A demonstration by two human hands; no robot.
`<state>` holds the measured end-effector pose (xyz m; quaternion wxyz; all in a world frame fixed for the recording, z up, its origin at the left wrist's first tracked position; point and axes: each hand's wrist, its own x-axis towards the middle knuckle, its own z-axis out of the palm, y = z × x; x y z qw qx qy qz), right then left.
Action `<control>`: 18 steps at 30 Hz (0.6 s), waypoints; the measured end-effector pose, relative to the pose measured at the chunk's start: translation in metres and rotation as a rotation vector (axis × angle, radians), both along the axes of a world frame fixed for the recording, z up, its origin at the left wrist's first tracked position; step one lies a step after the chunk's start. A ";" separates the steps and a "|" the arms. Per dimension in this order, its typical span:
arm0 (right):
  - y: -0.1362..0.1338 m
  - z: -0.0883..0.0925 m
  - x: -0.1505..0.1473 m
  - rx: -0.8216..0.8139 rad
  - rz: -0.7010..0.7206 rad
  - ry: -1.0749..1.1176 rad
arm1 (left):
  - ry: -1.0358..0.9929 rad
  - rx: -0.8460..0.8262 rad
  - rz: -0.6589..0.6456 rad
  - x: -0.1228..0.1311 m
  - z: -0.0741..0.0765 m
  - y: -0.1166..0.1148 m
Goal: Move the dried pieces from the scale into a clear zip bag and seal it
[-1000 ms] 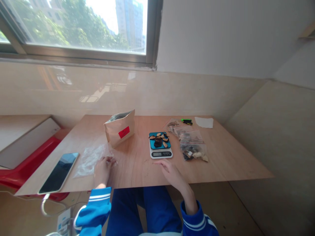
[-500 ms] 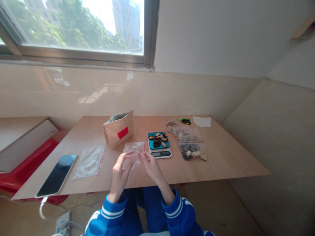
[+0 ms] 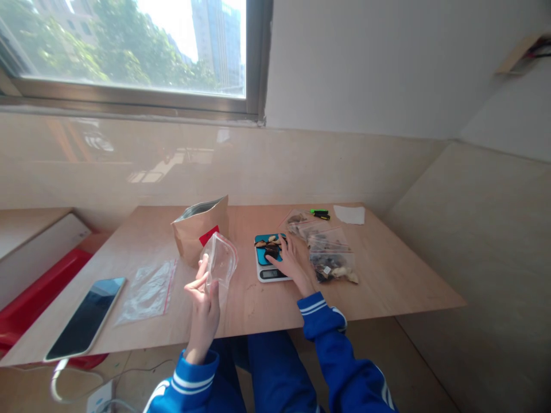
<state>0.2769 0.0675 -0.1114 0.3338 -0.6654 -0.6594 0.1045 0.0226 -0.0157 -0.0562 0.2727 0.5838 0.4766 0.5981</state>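
Note:
My left hand (image 3: 203,307) grips a clear zip bag (image 3: 224,261) with a red seal line. The bag is held up off the table, its mouth spread apart. Over the right part of a small kitchen scale (image 3: 267,275) reaches my right hand (image 3: 290,263), thumb and fingers apart around dark and tan dried slices (image 3: 271,251). These slices lie on the scale's blue plate and look like dried mushroom, though the kind is not certain. My fingers hide some of them, and the hand covers the right side of the scale's display panel.
An upright brown paper pouch (image 3: 193,229) stands open behind the zip bag. To the left lie a flat clear bag (image 3: 148,289) and a phone (image 3: 88,318) on a cable. Several filled bags (image 3: 331,252), green-and-black tools (image 3: 319,214) and white paper (image 3: 349,215) lie to the right.
My right hand has let go of the zip bag and moved right onto the slices on the scale. The left hand has lifted the bag, and its mouth is now open.

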 end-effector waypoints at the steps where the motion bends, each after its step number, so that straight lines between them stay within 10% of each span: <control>1: 0.004 -0.003 0.000 -0.005 0.006 -0.012 | 0.011 0.012 -0.003 0.002 -0.001 -0.001; 18: 0.017 -0.021 0.009 0.118 0.090 0.121 | -0.058 -0.098 -0.058 0.020 -0.011 -0.001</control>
